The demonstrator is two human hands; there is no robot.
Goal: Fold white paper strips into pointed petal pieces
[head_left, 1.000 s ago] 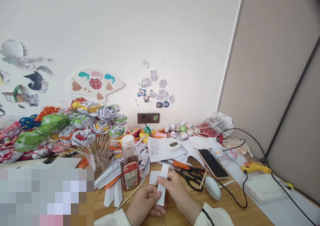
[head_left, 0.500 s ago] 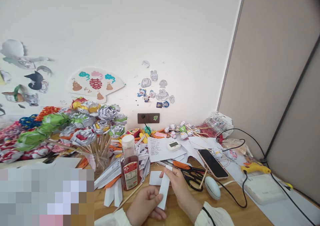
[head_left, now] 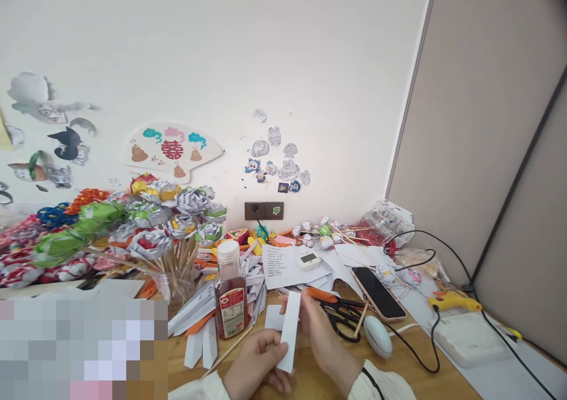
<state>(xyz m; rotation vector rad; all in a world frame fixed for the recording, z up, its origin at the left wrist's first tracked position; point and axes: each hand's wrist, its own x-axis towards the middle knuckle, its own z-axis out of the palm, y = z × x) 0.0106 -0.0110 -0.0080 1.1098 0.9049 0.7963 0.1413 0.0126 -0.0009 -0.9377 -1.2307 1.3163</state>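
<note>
A white folded paper strip (head_left: 290, 332) stands nearly upright over the wooden table. My left hand (head_left: 259, 355) grips its lower end, thumb on the front face and fingers curled behind. My right hand (head_left: 325, 338) is at the strip's right side with its thumb off the front face. Its fingers reach behind the strip, and a fingertip shows past the left edge; whether they touch the paper is hidden. A white piece of paper (head_left: 274, 317) lies on the table behind the strip, partly covered.
Left of my hands stand a red-brown bottle (head_left: 231, 299) and many folded strips (head_left: 201, 302). Paper flowers on sticks (head_left: 153, 240) fill the left. To the right are black scissors (head_left: 343, 320), a white mouse-shaped device (head_left: 377, 335), a phone (head_left: 378, 292) and a yellow glue gun (head_left: 454, 301).
My right thumb has come off the top of the strip, and the right fingers have straightened behind it. The strip stands more upright. My left hand keeps its grip.
</note>
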